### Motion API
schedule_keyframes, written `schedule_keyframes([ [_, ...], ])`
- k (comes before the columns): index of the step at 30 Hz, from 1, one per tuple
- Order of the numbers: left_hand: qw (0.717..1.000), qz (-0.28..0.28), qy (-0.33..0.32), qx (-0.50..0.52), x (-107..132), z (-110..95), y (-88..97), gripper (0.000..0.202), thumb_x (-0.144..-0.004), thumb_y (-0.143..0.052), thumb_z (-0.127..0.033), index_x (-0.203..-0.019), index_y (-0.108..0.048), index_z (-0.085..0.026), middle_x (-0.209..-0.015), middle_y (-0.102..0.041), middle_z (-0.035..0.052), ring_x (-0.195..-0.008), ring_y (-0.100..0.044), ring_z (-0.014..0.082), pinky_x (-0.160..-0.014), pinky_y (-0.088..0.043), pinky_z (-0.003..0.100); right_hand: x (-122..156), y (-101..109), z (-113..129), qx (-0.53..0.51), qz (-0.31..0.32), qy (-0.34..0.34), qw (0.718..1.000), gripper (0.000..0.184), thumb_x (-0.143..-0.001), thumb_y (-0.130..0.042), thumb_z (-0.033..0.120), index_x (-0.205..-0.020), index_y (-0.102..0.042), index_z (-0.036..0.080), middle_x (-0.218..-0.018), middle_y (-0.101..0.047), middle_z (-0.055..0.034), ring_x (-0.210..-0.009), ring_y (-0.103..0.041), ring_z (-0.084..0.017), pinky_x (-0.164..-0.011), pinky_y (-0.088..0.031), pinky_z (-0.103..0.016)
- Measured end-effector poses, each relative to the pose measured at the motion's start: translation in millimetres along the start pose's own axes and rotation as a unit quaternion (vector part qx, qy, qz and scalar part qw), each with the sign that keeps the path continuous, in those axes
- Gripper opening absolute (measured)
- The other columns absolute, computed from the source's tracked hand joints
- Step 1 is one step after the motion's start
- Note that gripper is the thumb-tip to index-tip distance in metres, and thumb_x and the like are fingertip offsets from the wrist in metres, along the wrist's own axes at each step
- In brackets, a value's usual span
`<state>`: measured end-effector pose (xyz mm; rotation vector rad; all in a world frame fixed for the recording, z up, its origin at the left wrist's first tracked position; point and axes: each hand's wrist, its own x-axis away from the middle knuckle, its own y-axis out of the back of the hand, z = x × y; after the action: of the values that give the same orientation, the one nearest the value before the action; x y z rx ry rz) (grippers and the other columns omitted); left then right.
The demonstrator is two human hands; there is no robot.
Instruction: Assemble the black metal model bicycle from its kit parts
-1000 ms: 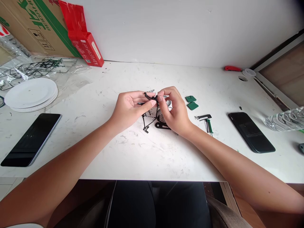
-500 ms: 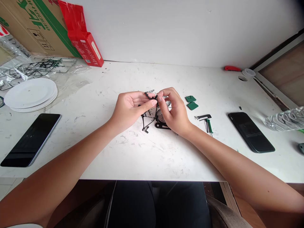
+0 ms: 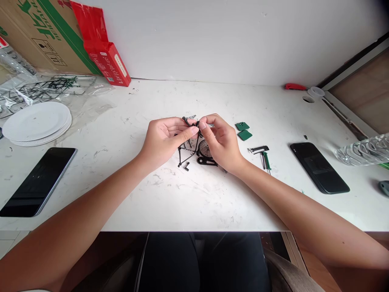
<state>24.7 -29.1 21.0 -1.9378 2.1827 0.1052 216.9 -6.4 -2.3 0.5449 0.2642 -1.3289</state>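
Observation:
A small black model bicycle frame (image 3: 187, 159) made of thin tubes hangs between my two hands at the middle of the table. My left hand (image 3: 162, 140) pinches its upper end between thumb and fingers. From the other side, my right hand (image 3: 223, 144) closes thumb and forefinger on the same end; the exact spot is covered by the fingertips. Behind and below lie a spoked toy wheel (image 3: 205, 149), partly hidden by my right hand, and a flat black part (image 3: 207, 161). A tiny black piece (image 3: 186, 166) rests near the frame's lower end.
Two green plates (image 3: 244, 135) and slim black and green tools (image 3: 266, 160) lie to the right. Phones flank my arms, one left (image 3: 39, 180), one right (image 3: 319, 167). A plastic bottle (image 3: 363, 151), paper plates (image 3: 38, 121), sprues (image 3: 57, 85) and a red packet (image 3: 111, 65) stand farther out.
My hands stay together at nearly the same place. The frame's upper end has turned slightly between my fingertips, and the view has shifted a little.

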Motion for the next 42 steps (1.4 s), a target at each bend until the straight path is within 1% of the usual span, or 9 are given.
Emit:
schedule_keyframes([
  [3,1.000,0.002,0.002,0.013,0,2,-0.1,0.031,-0.086,-0.095,-0.037,-0.107,-0.086,-0.016,-0.109,-0.086,0.0094,-0.095,-0.084,0.0246,-0.101,-0.067,0.044,-1,1,3,0.002,-0.005,-0.001,1.000,0.030,-0.111,-0.062,0.052,-0.104,-0.071,0.025,-0.111,-0.074,-0.0048,-0.107,-0.069,-0.021,-0.094,-0.057,-0.040],
  [7,1.000,-0.004,0.016,0.020,-1,0,-1.4,0.033,-0.088,-0.093,-0.040,-0.109,-0.086,-0.016,-0.112,-0.085,0.0100,-0.091,-0.083,0.0236,-0.097,-0.067,0.043,-2,3,9,0.023,-0.009,0.019,1.000,0.040,-0.115,-0.053,0.056,-0.101,-0.074,0.024,-0.105,-0.075,-0.0048,-0.105,-0.070,-0.021,-0.099,-0.055,-0.042],
  [12,0.999,-0.005,0.039,0.030,-3,-1,-1.4,0.036,-0.090,-0.092,-0.041,-0.111,-0.085,-0.014,-0.110,-0.085,0.0104,-0.090,-0.082,0.0222,-0.095,-0.065,0.039,-1,5,10,0.019,-0.013,0.026,0.999,0.050,-0.117,-0.043,0.059,-0.104,-0.078,0.025,-0.111,-0.077,-0.0059,-0.112,-0.071,-0.023,-0.106,-0.053,-0.046],
  [16,0.996,0.006,0.060,0.062,-5,2,0.1,0.036,-0.090,-0.093,-0.040,-0.113,-0.084,-0.014,-0.108,-0.084,0.0097,-0.093,-0.081,0.0211,-0.097,-0.064,0.038,0,4,8,0.029,-0.019,0.038,0.999,0.049,-0.116,-0.045,0.059,-0.107,-0.080,0.026,-0.112,-0.078,-0.0062,-0.112,-0.071,-0.024,-0.106,-0.054,-0.047],
  [22,0.994,0.017,0.076,0.082,-7,7,2.5,0.034,-0.091,-0.092,-0.040,-0.113,-0.084,-0.016,-0.113,-0.083,0.0097,-0.095,-0.079,0.0198,-0.093,-0.061,0.036,0,5,9,0.044,-0.026,0.075,0.996,0.039,-0.118,-0.048,0.047,-0.111,-0.081,0.028,-0.111,-0.077,-0.0048,-0.112,-0.070,-0.022,-0.103,-0.053,-0.045],
  [25,0.993,0.023,0.083,0.079,-8,10,4.3,0.036,-0.093,-0.090,-0.043,-0.117,-0.083,-0.016,-0.116,-0.083,0.0102,-0.097,-0.079,0.0202,-0.092,-0.059,0.035,-1,5,9,0.049,-0.028,0.080,0.995,0.038,-0.118,-0.048,0.045,-0.111,-0.081,0.027,-0.111,-0.077,-0.0048,-0.112,-0.070,-0.022,-0.104,-0.052,-0.045],
  [32,0.991,0.029,0.089,0.094,-8,12,5.3,0.036,-0.093,-0.089,-0.042,-0.119,-0.083,-0.017,-0.119,-0.083,0.0106,-0.097,-0.079,0.0193,-0.088,-0.056,0.032,0,5,10,0.054,-0.024,0.080,0.995,0.037,-0.118,-0.048,0.046,-0.112,-0.080,0.028,-0.113,-0.077,-0.0054,-0.111,-0.069,-0.023,-0.108,-0.051,-0.047],
  [38,0.987,0.030,0.106,0.120,-7,11,3.7,0.036,-0.090,-0.092,-0.040,-0.114,-0.082,-0.015,-0.110,-0.082,0.0106,-0.097,-0.079,0.0219,-0.092,-0.058,0.036,1,5,10,0.063,-0.022,0.074,0.995,0.037,-0.116,-0.049,0.051,-0.113,-0.079,0.029,-0.115,-0.076,-0.0067,-0.113,-0.069,-0.025,-0.107,-0.052,-0.049],
  [42,0.986,0.037,0.104,0.127,-8,13,4.6,0.035,-0.091,-0.092,-0.041,-0.113,-0.082,-0.016,-0.112,-0.082,0.0111,-0.099,-0.079,0.0227,-0.094,-0.058,0.038,1,5,9,0.051,-0.020,0.071,0.996,0.035,-0.115,-0.052,0.051,-0.113,-0.079,0.029,-0.115,-0.075,-0.0065,-0.113,-0.069,-0.024,-0.104,-0.053,-0.047],
])
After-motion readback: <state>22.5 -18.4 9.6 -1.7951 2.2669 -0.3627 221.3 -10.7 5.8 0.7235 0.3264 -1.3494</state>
